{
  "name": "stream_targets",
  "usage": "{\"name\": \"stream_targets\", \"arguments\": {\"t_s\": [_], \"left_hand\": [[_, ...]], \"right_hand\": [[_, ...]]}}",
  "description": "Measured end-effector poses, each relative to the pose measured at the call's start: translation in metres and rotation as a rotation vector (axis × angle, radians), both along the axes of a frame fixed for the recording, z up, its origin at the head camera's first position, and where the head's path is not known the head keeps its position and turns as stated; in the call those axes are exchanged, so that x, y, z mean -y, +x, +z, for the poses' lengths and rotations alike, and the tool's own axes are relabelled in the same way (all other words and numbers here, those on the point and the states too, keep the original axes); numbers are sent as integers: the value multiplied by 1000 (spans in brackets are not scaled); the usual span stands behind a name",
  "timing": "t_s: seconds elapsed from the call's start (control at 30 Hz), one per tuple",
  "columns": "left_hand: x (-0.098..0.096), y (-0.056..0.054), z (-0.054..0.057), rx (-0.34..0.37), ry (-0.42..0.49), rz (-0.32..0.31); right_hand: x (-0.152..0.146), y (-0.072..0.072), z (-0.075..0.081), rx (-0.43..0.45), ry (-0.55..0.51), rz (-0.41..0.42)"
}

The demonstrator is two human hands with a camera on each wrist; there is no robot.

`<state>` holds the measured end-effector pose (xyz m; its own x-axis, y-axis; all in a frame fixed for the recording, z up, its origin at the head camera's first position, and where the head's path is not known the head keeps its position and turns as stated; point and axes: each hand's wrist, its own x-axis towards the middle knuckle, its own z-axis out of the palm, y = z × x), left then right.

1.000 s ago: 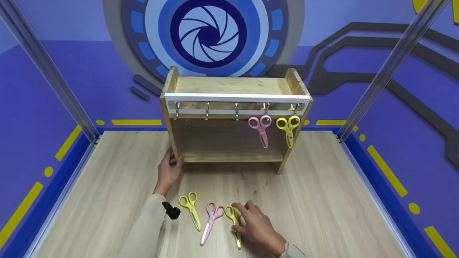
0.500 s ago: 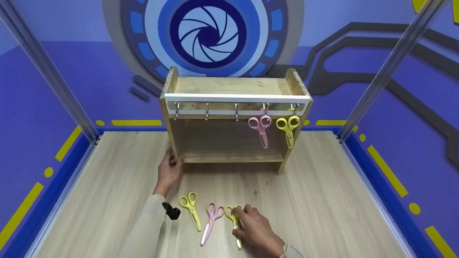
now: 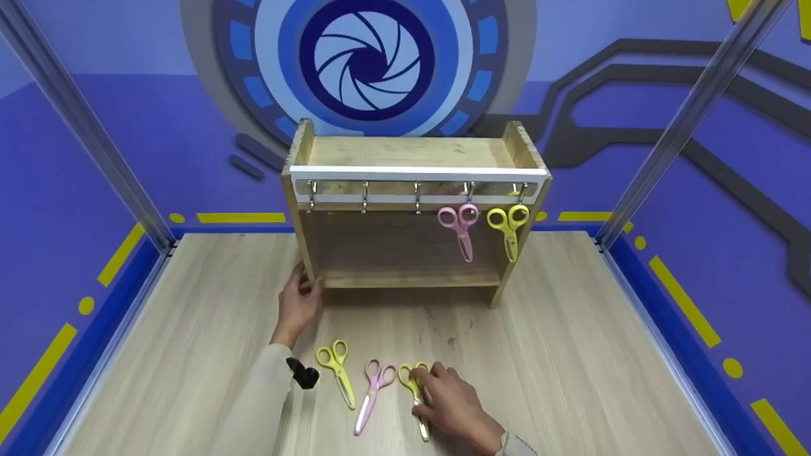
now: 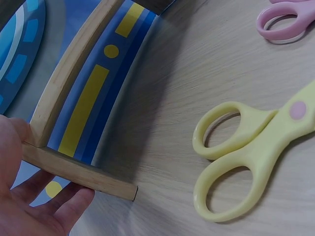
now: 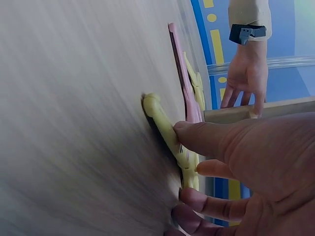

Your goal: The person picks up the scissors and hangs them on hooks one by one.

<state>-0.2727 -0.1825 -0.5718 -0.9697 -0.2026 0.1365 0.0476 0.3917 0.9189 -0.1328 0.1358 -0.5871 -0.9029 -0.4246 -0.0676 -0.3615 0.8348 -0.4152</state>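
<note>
My left hand [image 3: 299, 308] grips the lower left side board of a wooden shelf [image 3: 405, 280], its thumb in front and fingers behind, as the left wrist view also shows. Thumb and fingers of my right hand [image 3: 455, 403] pinch the rightmost yellow scissors [image 3: 413, 387], which lie on the table with blades toward me. In the right wrist view the thumb presses one side of these yellow scissors [image 5: 167, 132], while the fingers reach the handle end. Beside them lie pink scissors [image 3: 372, 394], and farther left another yellow pair [image 3: 341, 379].
A white rail [image 3: 393, 172] with several metal hooks [image 3: 417, 197] runs across the shelf's front. Pink scissors [image 3: 466, 246] and yellow scissors [image 3: 510, 246] hang from its two rightmost hooks. Patterned blue walls [image 3: 127, 158] with metal posts [image 3: 95, 120] enclose the table [image 3: 570, 354].
My right hand's fingers and thumb have closed in on the rightmost yellow scissors, whose blade tip has shifted very slightly right. My left hand stays on the shelf.
</note>
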Motion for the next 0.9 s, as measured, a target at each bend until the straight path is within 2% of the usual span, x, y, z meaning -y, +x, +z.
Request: {"name": "stream_targets", "arguments": {"t_s": [0.23, 0.33, 0.43, 0.7, 0.9], "left_hand": [[0, 0, -1, 0, 2, 4], [0, -1, -1, 2, 3, 1], [0, -1, 0, 8, 4, -3], [1, 1, -1, -25, -6, -13], [1, 0, -1, -25, -14, -6]], "right_hand": [[-9, -3, 5, 43, 25, -10], [-15, -5, 7, 37, 25, -10], [-21, -7, 8, -17, 25, -10], [-31, -13, 5, -252, 60, -34], [-31, -16, 5, -260, 92, -58]]}}
